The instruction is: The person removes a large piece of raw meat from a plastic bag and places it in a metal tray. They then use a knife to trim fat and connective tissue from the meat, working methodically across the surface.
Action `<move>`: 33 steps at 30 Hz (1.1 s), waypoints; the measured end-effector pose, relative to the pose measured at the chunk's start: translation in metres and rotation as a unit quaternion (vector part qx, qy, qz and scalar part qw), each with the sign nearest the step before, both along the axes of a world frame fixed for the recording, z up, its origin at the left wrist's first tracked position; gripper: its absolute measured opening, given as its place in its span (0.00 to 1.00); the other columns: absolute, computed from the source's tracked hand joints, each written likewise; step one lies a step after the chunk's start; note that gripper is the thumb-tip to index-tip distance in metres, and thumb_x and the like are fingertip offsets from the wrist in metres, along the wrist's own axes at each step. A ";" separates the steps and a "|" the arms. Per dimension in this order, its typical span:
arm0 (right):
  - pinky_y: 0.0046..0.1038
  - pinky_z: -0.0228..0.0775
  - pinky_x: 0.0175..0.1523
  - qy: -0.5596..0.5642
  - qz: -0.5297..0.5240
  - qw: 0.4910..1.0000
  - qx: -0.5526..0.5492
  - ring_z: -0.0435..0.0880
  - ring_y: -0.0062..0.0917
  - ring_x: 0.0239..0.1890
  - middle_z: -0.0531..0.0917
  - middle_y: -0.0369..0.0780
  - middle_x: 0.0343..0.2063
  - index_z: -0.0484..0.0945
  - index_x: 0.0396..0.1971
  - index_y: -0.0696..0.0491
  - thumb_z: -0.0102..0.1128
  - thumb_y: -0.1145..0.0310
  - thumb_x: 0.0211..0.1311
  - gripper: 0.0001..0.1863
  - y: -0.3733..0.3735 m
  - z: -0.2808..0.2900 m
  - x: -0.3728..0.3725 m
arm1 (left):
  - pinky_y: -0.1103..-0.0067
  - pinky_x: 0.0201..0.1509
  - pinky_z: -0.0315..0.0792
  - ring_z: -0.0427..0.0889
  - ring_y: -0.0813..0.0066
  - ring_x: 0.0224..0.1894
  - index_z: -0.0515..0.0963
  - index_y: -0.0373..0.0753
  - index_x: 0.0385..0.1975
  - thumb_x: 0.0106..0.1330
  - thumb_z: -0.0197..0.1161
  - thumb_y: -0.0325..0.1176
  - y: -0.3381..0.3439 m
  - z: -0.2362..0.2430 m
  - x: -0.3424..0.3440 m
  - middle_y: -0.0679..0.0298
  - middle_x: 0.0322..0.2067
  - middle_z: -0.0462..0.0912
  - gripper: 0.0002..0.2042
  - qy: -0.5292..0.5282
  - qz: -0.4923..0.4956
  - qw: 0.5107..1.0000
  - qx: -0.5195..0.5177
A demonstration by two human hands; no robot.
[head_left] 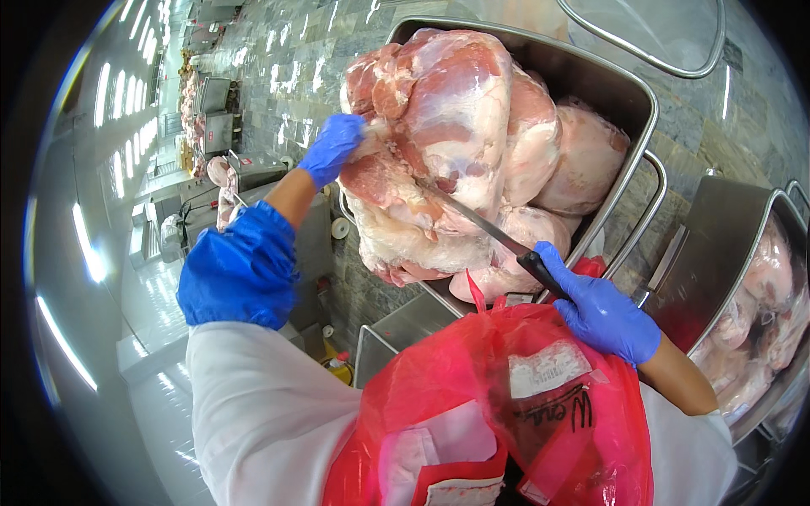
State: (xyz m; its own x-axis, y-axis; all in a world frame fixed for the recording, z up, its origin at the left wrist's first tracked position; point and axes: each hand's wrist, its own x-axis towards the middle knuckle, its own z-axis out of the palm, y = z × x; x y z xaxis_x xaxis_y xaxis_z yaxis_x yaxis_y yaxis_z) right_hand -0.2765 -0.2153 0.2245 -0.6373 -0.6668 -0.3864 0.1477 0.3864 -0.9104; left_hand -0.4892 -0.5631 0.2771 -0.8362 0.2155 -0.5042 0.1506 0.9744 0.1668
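Note:
A large cut of raw meat [451,110] with pale fat and skin lies on top of other cuts in a deep metal bin [629,88]. My left hand [335,148], in a blue glove, is closed on the left edge of this cut, its fingertips partly hidden. In my gloved right hand [612,314] is the black handle of a knife [481,221]. The long blade points up and left, its tip against the meat near the middle of the cut. Below the blade, a whitish fatty flap [413,240] hangs toward the bin's near side.
A second metal bin [717,253] with more meat stands at the right. The first bin has a bar handle [645,215] on its right side. My red plastic apron [422,405] is close to the bin's near rim. Metal equipment [253,169] stands farther left on the tiled floor.

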 end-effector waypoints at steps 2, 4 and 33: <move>0.44 0.65 0.38 0.005 0.007 1.000 0.010 0.75 0.52 0.32 0.75 0.57 0.30 0.40 0.65 0.47 0.48 0.74 0.55 0.39 -0.001 0.006 -0.004 | 0.69 0.34 0.70 0.77 0.56 0.31 0.76 0.35 0.21 0.52 0.53 0.30 -0.044 0.005 0.010 0.52 0.26 0.77 0.07 0.116 -0.152 0.981 0.020; 0.44 0.65 0.38 0.025 -0.010 0.999 -0.023 0.75 0.51 0.31 0.75 0.57 0.28 0.40 0.64 0.47 0.49 0.73 0.55 0.39 -0.001 0.003 -0.005 | 0.68 0.34 0.69 0.76 0.54 0.31 0.76 0.35 0.22 0.53 0.53 0.31 -0.059 0.004 0.015 0.50 0.25 0.76 0.07 0.246 -0.227 0.942 0.001; 0.43 0.65 0.38 0.022 0.008 0.999 0.043 0.75 0.51 0.29 0.74 0.58 0.26 0.42 0.65 0.41 0.52 0.69 0.56 0.40 -0.011 0.000 0.002 | 0.71 0.48 0.70 0.75 0.55 0.41 0.76 0.34 0.31 0.53 0.53 0.30 -0.102 -0.015 -0.023 0.51 0.41 0.76 0.09 0.014 -0.303 0.946 -0.115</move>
State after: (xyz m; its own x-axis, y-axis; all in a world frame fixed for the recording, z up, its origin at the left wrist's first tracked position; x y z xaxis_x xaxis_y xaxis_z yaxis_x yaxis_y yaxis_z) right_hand -0.2744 -0.2259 0.2245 -0.6444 -0.6426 -0.4144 0.1016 0.4652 -0.8793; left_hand -0.5126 -0.6650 0.2621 -0.6078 0.5474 -0.5753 0.6944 0.7178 -0.0506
